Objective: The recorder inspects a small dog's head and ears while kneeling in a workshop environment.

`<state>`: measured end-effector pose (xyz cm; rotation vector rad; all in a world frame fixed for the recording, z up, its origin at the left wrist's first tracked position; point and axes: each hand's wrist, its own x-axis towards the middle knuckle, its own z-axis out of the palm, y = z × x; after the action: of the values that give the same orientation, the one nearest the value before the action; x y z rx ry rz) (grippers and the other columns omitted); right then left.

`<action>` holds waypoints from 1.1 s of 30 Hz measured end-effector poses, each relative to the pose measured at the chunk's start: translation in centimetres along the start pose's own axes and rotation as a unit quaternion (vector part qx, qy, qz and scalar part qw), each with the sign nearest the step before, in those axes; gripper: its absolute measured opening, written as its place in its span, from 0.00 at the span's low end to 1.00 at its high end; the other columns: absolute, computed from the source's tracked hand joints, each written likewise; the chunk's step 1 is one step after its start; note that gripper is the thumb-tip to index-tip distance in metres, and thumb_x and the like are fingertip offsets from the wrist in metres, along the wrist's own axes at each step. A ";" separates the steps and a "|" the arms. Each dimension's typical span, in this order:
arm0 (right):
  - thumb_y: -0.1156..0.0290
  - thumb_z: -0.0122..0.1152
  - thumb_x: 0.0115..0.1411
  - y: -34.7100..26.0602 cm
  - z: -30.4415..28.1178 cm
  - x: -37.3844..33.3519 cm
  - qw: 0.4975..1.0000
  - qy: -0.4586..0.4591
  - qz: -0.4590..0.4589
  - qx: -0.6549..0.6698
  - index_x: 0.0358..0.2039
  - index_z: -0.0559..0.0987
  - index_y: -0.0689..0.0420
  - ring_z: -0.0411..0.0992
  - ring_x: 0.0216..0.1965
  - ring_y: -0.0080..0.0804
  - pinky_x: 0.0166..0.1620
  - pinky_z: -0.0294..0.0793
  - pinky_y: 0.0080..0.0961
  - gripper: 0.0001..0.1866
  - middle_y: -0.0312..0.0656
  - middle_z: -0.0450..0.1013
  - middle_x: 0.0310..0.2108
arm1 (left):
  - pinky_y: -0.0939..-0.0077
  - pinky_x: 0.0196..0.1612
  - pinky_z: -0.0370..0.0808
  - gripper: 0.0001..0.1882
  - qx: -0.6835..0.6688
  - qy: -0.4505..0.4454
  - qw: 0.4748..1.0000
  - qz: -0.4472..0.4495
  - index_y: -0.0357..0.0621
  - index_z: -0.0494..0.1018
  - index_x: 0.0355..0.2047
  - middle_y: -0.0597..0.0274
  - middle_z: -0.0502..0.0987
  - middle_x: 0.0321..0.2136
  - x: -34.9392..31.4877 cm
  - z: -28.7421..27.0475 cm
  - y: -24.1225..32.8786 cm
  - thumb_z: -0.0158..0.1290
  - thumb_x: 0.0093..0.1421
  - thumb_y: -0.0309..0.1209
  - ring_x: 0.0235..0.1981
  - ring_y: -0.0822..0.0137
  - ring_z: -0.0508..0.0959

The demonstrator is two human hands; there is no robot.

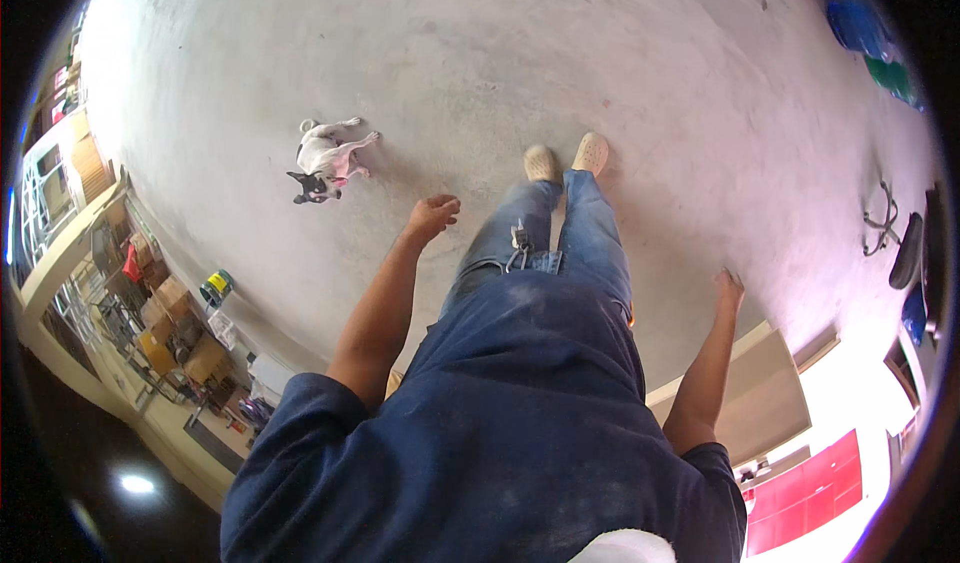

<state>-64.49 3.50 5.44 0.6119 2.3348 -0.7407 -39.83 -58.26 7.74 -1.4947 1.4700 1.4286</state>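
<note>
My left hand (433,219) hangs beside my left thigh with its fingers loosely bent and a little apart; nothing shows in it. Out to the right, my right hand (731,285) swings away from my body, fingers partly visible and apart, also with nothing seen in it. Both are over the grey floor (480,53) and touch no object. A black-and-white dog (325,160) lies on the floor, ahead and to the left of my left hand. Keys on a metal clip (519,243) hang at the front of my blue jeans (590,223).
Cardboard boxes (172,295) and shelving line the left side, with a green-and-yellow round container (216,287) on the floor by them. A black office chair (905,251) is at the right. Behind on the right are a beige panel (765,398) and a red surface (808,493).
</note>
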 end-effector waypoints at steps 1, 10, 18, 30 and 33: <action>0.58 0.55 0.56 -0.3 -0.3 1.0 0.999 0.002 -0.019 -0.031 0.31 0.78 0.63 0.72 0.29 0.31 0.38 0.71 0.29 0.18 0.42 0.77 0.26 | 0.76 0.31 0.71 0.21 0.002 0.004 1.000 -0.005 0.42 0.74 0.47 0.61 0.79 0.37 -0.6 0.3 -0.4 0.53 0.57 0.41 0.32 0.68 0.79; 0.58 0.57 0.55 -6.2 7.2 5.0 0.977 -0.145 -0.070 -0.138 0.29 0.79 0.61 0.71 0.27 0.32 0.35 0.70 0.30 0.17 0.42 0.75 0.24 | 0.71 0.39 0.70 0.23 -0.113 0.087 0.989 -0.041 0.42 0.69 0.52 0.58 0.77 0.43 -4.5 -2.6 -5.2 0.50 0.60 0.42 0.39 0.65 0.78; 0.58 0.56 0.56 -21.9 14.1 3.0 0.960 -0.112 -0.177 -0.183 0.28 0.78 0.62 0.71 0.31 0.33 0.40 0.68 0.29 0.17 0.44 0.76 0.26 | 0.68 0.43 0.71 0.25 -0.185 0.082 0.976 -0.084 0.42 0.67 0.54 0.56 0.76 0.45 -5.7 -8.0 -14.0 0.49 0.61 0.42 0.42 0.61 0.78; 0.59 0.56 0.55 -34.6 34.1 -12.9 0.903 -0.167 -0.287 -0.274 0.26 0.77 0.62 0.72 0.29 0.32 0.37 0.69 0.29 0.16 0.43 0.75 0.24 | 0.67 0.41 0.72 0.24 -0.389 0.157 0.907 -0.050 0.44 0.67 0.54 0.55 0.76 0.46 -1.2 -28.2 -27.0 0.48 0.60 0.42 0.40 0.62 0.78; 0.58 0.56 0.56 -37.7 38.3 -14.9 0.887 -0.168 -0.311 -0.297 0.25 0.77 0.61 0.72 0.29 0.33 0.36 0.69 0.30 0.16 0.43 0.75 0.23 | 0.65 0.45 0.71 0.25 -0.383 0.170 0.906 -0.067 0.43 0.65 0.55 0.53 0.74 0.49 -1.7 -32.0 -29.5 0.47 0.60 0.42 0.44 0.61 0.77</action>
<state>-60.09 -52.07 3.38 -0.5206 2.2417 -0.3031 -2.93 -81.33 9.50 -2.3667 0.9711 1.8367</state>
